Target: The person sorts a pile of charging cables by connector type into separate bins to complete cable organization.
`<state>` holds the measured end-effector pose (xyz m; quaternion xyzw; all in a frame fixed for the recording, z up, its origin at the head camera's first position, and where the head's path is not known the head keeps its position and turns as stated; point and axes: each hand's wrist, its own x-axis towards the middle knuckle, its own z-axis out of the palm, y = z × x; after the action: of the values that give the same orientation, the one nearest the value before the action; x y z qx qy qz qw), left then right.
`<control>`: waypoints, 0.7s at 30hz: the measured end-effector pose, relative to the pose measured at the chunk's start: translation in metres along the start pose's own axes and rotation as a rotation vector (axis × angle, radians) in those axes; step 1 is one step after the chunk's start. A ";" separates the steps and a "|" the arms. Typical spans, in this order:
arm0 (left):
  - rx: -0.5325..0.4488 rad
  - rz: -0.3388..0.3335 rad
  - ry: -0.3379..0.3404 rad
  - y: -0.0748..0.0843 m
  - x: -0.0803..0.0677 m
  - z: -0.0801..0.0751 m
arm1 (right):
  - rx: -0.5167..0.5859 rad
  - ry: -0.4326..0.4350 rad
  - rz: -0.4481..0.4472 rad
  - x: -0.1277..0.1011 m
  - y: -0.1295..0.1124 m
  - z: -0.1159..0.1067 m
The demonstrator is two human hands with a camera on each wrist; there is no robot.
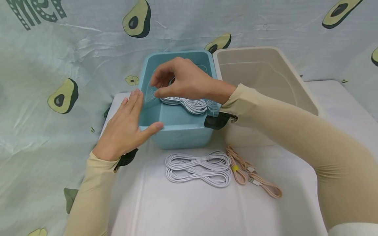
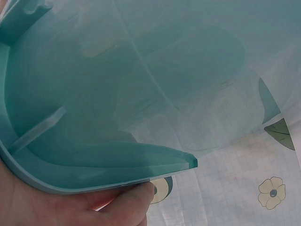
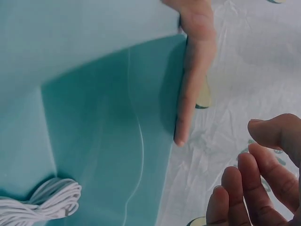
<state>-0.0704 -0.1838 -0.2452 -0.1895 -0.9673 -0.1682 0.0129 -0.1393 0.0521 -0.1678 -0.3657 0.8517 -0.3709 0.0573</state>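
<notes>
Clearly, the blue bin [image 1: 177, 131] is steadied by the left hand [image 1: 127, 127]: its straight fingers are laid flat against the bin's left wall and the thumb is hooked over the near rim. That thumb is seen only from below in the left wrist view, pressed under the rim [image 2: 117, 176]. The right hand [image 1: 180, 80] is held above the bin with fingers loosely curled; a thin clear plastic wrap [image 1: 150, 95] seems to be pinched there, though the grip itself cannot be told. In the right wrist view the fingertips [image 3: 244, 188] are shown apart, closed on nothing visible. A white cable coil [image 1: 189, 104] is lain inside the bin beneath that hand. Nearer the person, another white coil [image 1: 198, 168] and a pink cable [image 1: 251, 175] are left on the table [image 1: 183, 209]; a beige bin [image 1: 265, 75] is set right of the hand
</notes>
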 end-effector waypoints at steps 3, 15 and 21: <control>0.002 -0.001 -0.003 0.000 -0.001 0.000 | -0.008 -0.004 -0.009 -0.001 -0.001 0.001; 0.002 0.010 0.003 0.002 -0.001 0.000 | 0.047 0.006 -0.028 -0.007 -0.005 0.000; -0.002 0.001 -0.004 0.002 -0.001 0.001 | 0.106 0.004 -0.054 -0.015 -0.008 0.002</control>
<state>-0.0689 -0.1815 -0.2455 -0.1904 -0.9670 -0.1690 0.0108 -0.1225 0.0573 -0.1667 -0.3842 0.8207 -0.4179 0.0647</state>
